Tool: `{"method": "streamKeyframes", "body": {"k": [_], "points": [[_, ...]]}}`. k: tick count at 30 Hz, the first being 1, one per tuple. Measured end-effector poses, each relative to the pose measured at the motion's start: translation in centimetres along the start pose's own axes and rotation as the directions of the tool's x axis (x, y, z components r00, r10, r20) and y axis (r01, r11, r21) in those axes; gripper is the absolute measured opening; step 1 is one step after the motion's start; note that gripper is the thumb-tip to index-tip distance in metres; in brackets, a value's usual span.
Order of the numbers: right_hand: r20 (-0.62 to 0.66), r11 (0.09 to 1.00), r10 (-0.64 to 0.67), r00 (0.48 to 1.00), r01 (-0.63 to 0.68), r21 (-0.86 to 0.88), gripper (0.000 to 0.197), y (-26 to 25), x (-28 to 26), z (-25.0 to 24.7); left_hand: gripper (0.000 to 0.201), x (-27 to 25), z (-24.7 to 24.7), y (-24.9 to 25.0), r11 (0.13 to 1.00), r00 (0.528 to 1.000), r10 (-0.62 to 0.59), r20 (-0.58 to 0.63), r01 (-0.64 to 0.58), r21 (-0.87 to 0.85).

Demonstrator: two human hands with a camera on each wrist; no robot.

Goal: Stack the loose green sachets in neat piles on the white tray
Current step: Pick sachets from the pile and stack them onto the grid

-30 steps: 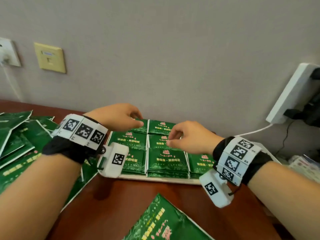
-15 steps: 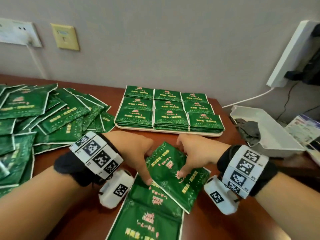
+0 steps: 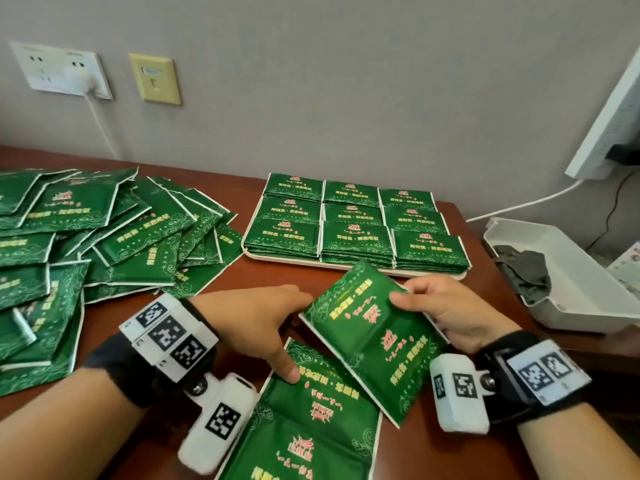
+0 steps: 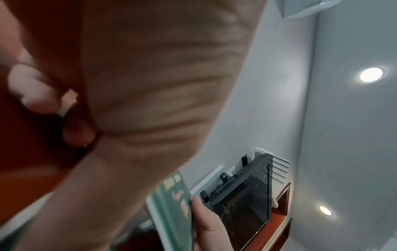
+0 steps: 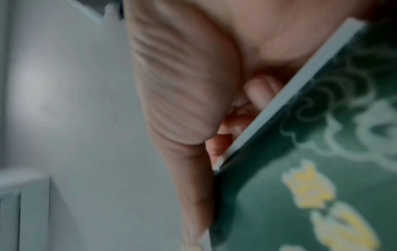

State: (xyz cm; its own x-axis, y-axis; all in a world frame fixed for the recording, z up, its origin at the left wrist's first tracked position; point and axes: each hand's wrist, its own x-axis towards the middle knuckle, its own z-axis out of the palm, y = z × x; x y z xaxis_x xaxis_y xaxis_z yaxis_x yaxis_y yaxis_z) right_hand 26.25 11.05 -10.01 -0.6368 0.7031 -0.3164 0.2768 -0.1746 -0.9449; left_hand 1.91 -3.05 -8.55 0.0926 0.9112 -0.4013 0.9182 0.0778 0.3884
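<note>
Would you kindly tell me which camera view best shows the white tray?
The head view: the white tray appears whole, its rim visible beneath nine sachet piles. Neither wrist view shows the tray; palms and a held sachet fill them.

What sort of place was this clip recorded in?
Probably an office or hotel-type room, not a workshop: a brown wooden desk stands against a plain grey wall with a power outlet, a beige wall plate and a white power strip.

Nine neat sachet piles point(image 3: 356, 220) on one white tray point(image 3: 353, 265) (three rows of three). Two double-pouch sachets point(image 3: 372, 337) near the hands. One loose heap point(image 3: 104, 244), too overlapped to count. Two wall plates point(image 3: 155, 79).
</note>
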Motion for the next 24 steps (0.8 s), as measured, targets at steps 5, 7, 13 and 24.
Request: {"method": "streamKeyframes", "body": {"k": [5, 7, 13, 24], "points": [[-0.200, 0.917, -0.336, 0.920, 0.368, 0.154, 0.037, 0.5, -0.3, -0.4, 0.037, -0.1, 0.3, -0.4, 0.999, 0.998, 0.044, 0.035, -0.043, -0.013], [-0.289, 0.865, -0.427, 0.857, 0.480, 0.145, 0.031, 0.3, -0.4, -0.7, 0.028, -0.1, 0.4, -0.4, 0.999, 0.998, 0.051, 0.047, -0.051, 0.010], [-0.304, 0.846, -0.488, 0.818, 0.529, 0.066, 0.058, 0.6, -0.8, 0.2, 0.046, -0.3, 0.5, -0.3, 0.993, 0.993, 0.115, -0.005, -0.115, -0.007], [-0.303, 0.893, -0.343, 0.889, 0.409, 0.189, 0.074, 1.0, -0.1, 0.6, 0.029, -0.8, 0.7, 0.3, 0.985, 0.986, 0.162, 0.047, -0.164, 0.044]]}}
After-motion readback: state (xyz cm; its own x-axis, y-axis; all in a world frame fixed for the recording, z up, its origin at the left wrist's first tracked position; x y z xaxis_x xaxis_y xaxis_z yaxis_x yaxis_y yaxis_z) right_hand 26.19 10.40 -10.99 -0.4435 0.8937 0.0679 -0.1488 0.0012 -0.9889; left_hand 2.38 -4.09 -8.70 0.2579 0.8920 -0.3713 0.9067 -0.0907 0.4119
